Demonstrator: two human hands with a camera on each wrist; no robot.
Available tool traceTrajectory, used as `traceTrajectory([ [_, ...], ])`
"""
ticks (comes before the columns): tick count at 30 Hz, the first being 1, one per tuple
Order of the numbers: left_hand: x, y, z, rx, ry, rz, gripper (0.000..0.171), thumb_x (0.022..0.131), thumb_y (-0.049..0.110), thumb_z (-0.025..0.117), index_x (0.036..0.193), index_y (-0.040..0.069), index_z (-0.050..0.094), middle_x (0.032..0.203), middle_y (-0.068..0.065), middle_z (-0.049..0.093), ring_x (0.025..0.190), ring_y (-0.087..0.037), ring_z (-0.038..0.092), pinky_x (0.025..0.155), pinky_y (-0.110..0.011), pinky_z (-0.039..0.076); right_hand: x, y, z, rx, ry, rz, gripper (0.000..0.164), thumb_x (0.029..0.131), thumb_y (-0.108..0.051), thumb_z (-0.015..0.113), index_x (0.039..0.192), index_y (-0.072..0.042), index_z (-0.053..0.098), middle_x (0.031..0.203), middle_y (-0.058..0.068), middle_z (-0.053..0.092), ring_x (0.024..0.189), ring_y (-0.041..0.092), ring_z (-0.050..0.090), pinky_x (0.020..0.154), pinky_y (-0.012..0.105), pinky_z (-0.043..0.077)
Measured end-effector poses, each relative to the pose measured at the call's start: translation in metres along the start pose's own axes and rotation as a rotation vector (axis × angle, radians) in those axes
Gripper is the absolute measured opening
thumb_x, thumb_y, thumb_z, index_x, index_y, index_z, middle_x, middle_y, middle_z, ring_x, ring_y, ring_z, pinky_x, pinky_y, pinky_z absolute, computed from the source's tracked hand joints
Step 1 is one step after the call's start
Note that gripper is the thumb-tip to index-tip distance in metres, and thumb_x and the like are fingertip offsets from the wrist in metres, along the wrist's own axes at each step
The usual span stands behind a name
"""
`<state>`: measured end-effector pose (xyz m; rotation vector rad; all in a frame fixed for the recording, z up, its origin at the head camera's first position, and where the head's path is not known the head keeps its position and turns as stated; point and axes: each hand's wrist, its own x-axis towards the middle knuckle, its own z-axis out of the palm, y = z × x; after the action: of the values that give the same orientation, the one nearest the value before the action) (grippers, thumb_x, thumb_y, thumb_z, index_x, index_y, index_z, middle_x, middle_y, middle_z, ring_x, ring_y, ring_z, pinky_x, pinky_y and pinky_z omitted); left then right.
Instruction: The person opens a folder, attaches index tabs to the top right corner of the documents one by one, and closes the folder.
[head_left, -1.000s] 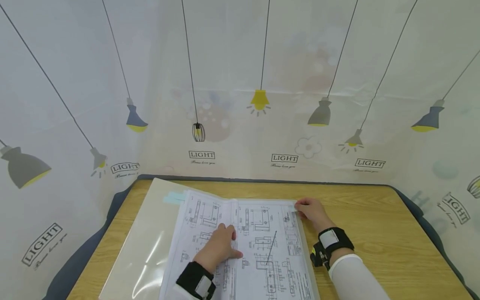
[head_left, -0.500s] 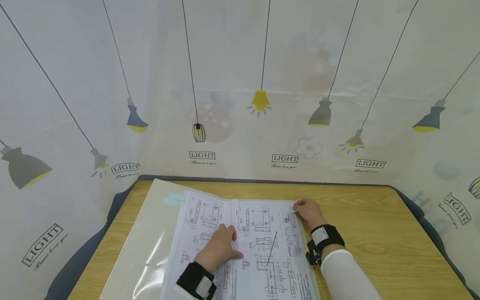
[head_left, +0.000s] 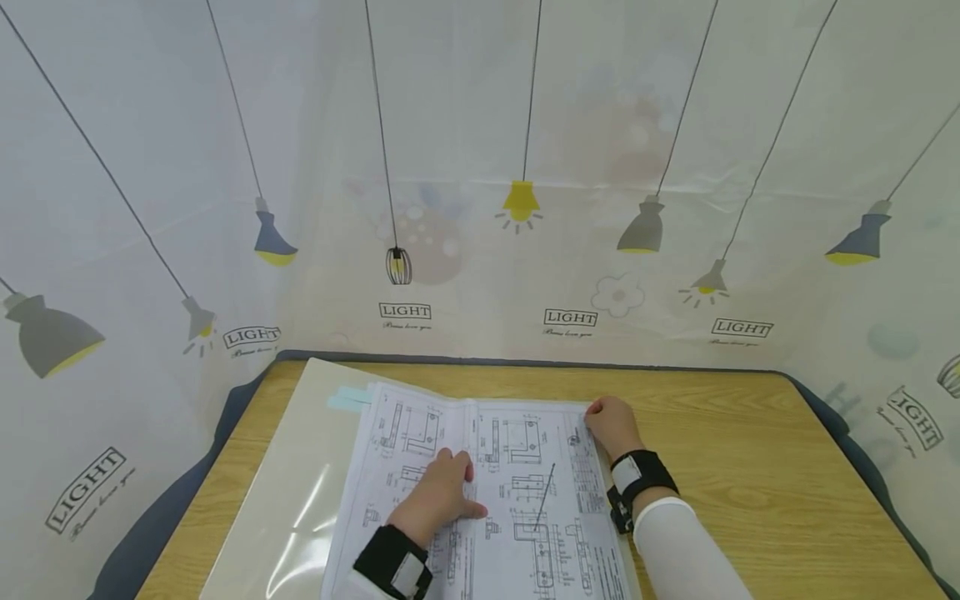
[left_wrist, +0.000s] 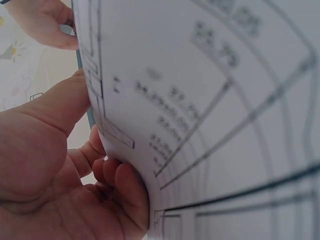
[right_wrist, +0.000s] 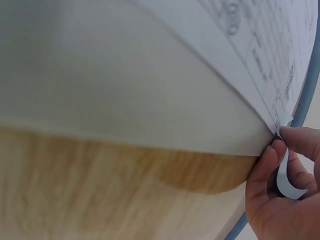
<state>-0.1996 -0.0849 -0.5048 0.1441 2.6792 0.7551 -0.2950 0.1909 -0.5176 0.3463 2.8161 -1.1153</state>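
Sheets of technical drawings [head_left: 517, 492] lie spread open on a glossy off-white folder [head_left: 277, 500]. My left hand [head_left: 442, 487] rests on the sheets near the fold, thumb stretched to the right. In the left wrist view its fingertips [left_wrist: 131, 182] press against the printed paper. At the far right corner of the sheets, my right hand [head_left: 615, 425] pinches a thin pale strip [right_wrist: 283, 182], like sticky tape, between thumb and fingers. One end of the strip is at the paper's corner; the rest curls into the palm. From the head view the strip is hidden behind the fingers.
A light-blue strip [head_left: 348, 398] sticks out from the left page edge over the folder. The wooden table [head_left: 757, 467] extends to the right, with a dark edge along the back. A curtain [head_left: 480, 125] printed with lamps surrounds the table.
My right hand has shifted slightly left at the corner, its wrist and forearm swinging left and turning. The light-blue patch seen there earlier is now covered. My left hand has stayed in place.
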Motion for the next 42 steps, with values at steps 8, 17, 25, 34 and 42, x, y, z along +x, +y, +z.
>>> traceTrajectory([
  [8, 0.001, 0.000, 0.001, 0.012, 0.000, 0.006, 0.051, 0.063, 0.033, 0.086, 0.091, 0.014, 0.048, 0.089, -0.006, 0.042, 0.071, -0.020, 0.047, 0.057, -0.030, 0.042, -0.001, 0.001, 0.002, -0.073, 0.042, -0.049, 0.008, 0.087, -0.006, 0.059, 0.086, 0.001, 0.063, 0.087, 0.014, 0.063, 0.075, 0.025, 0.055, 0.068, 0.037, 0.044],
  [17, 0.000, 0.001, -0.001, 0.017, -0.005, 0.011, 0.051, 0.062, 0.034, 0.086, 0.091, 0.015, 0.049, 0.090, -0.006, 0.042, 0.071, -0.019, 0.047, 0.057, -0.029, 0.042, -0.001, 0.003, 0.002, -0.159, 0.077, -0.078, 0.016, 0.087, -0.012, 0.065, 0.095, 0.001, 0.061, 0.096, 0.016, 0.062, 0.079, 0.026, 0.055, 0.070, 0.038, 0.044],
  [25, 0.000, 0.001, -0.001, 0.010, -0.004, 0.009, 0.051, 0.063, 0.032, 0.086, 0.092, 0.014, 0.048, 0.090, -0.006, 0.042, 0.071, -0.020, 0.047, 0.057, -0.030, 0.042, -0.003, 0.009, 0.002, -0.299, 0.172, -0.146, 0.022, 0.083, -0.022, 0.072, 0.087, -0.006, 0.058, 0.107, 0.019, 0.050, 0.098, 0.036, 0.043, 0.078, 0.048, 0.038],
  [34, -0.002, 0.002, -0.003, -0.005, -0.006, -0.002, 0.051, 0.063, 0.031, 0.086, 0.092, 0.014, 0.048, 0.091, -0.007, 0.043, 0.072, -0.020, 0.048, 0.056, -0.030, 0.043, -0.007, 0.013, -0.006, -0.423, 0.160, -0.243, 0.012, 0.085, -0.020, 0.068, 0.078, -0.011, 0.066, 0.107, 0.017, 0.057, 0.106, 0.039, 0.044, 0.086, 0.055, 0.035],
  [42, -0.002, 0.002, -0.001, -0.004, -0.002, -0.005, 0.051, 0.063, 0.031, 0.086, 0.092, 0.014, 0.048, 0.091, -0.006, 0.042, 0.072, -0.020, 0.048, 0.056, -0.030, 0.044, -0.011, 0.015, -0.014, -0.409, 0.066, -0.289, 0.013, 0.089, -0.010, 0.060, 0.090, -0.006, 0.072, 0.098, 0.013, 0.065, 0.089, 0.030, 0.061, 0.079, 0.046, 0.049],
])
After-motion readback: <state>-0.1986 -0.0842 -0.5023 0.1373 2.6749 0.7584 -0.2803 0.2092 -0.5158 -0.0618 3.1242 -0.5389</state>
